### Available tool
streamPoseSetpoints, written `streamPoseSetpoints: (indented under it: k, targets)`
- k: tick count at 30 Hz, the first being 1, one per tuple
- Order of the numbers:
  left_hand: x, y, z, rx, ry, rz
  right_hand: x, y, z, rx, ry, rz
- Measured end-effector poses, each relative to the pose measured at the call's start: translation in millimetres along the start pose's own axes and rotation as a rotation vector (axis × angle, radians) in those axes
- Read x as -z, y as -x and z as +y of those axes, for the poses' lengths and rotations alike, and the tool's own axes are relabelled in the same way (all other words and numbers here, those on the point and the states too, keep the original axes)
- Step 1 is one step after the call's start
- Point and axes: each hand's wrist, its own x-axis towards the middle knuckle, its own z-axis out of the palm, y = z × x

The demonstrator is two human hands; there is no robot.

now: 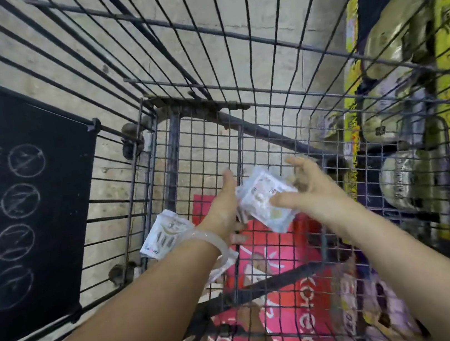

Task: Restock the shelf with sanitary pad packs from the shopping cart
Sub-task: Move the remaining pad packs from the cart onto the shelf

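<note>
still early, both hands [224, 205] [305, 187] are pinching one pad pack [266, 202] inside the cart [155, 163], another pack [163, 235] waiting.

My head camera looks steeply down, close, into the cart [231, 61] at my two forearms.

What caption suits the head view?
Both hands hold a white pack inside the cart.
</note>
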Motion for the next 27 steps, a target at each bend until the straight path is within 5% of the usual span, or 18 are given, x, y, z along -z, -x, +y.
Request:
streamPoseSetpoints:
  k: [5, 12, 15, 18, 27]
  targets:
    - [2, 11, 5, -0.095, -0.059, -0.069, -1, -13, -33, 0.121, 0.374, -0.161]
    - [5, 7, -5, -0.231, -0.274, -0.148, -6, -21, -11, -0.078, 0.353, -0.020]
    - [1, 12, -2, -0.277, -0.402, -0.153, -5, -11, 1, -0.322, 0.085, -0.226]
    - [-2, 12, 0, -0.220, -0.510, -0.141, -8, -5, 9, -0.338, -0.100, -0.342]
    - [-5, 42, 16, -0.259, -0.445, -0.245, 8, 17, -8, -0.163, -0.374, -0.243]
